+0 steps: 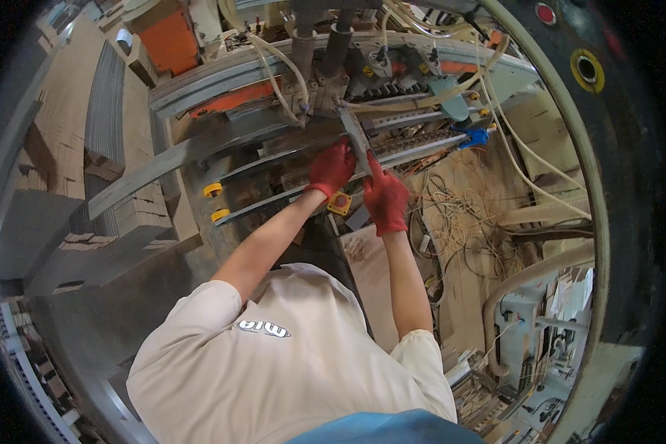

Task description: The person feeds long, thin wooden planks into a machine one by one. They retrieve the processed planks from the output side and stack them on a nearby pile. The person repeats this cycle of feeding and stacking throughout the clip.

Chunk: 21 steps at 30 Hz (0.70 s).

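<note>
Both my hands wear red gloves and work close together at the machine's front rails. A short flat grey bar slopes down toward me between them. My left hand is closed beside the bar's left edge. Its fingertips are curled out of sight, so what they hold is hidden. My right hand closes at the bar's near end, its index finger lying straight along the right edge. Just below and between my hands is a yellow box with a red button.
Stacked grey-brown boards stand at left. A long grey strip stretches toward the machine. Rails with yellow end caps jut out left. Pale hoses hang at right, above tangled cords and shavings. A dark frame borders the right.
</note>
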Each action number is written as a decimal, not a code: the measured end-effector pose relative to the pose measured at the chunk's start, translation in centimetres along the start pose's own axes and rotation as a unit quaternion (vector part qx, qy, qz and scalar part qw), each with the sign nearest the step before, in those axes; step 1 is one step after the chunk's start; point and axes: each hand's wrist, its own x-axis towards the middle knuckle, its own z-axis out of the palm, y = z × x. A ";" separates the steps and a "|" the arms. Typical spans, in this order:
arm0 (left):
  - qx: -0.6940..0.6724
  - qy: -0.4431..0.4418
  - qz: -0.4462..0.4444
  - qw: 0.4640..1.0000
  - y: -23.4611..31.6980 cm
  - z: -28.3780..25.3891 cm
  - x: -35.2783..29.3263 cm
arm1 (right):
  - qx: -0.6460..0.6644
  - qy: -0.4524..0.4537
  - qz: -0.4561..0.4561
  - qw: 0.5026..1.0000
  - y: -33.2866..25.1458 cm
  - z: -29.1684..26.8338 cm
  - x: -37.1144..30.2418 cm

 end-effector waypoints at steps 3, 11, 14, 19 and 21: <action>0.006 0.028 -0.014 1.000 1.8 -1.5 -1.2 | -0.008 -0.011 0.000 1.000 0.0 0.2 0.1; -0.022 0.094 -0.013 0.995 0.6 -0.6 -1.2 | -0.006 0.003 -0.013 1.000 -0.2 0.3 0.3; -0.048 0.052 -0.037 0.997 1.3 -1.1 -0.9 | -0.001 0.005 -0.012 1.000 0.2 0.6 0.1; -0.096 0.056 -0.040 0.993 -0.1 1.1 -0.1 | -0.054 -0.005 0.007 0.998 0.3 0.2 -0.1; -0.028 0.016 -0.023 0.999 -0.3 1.0 0.0 | -0.019 0.015 -0.014 1.000 1.3 1.5 -0.3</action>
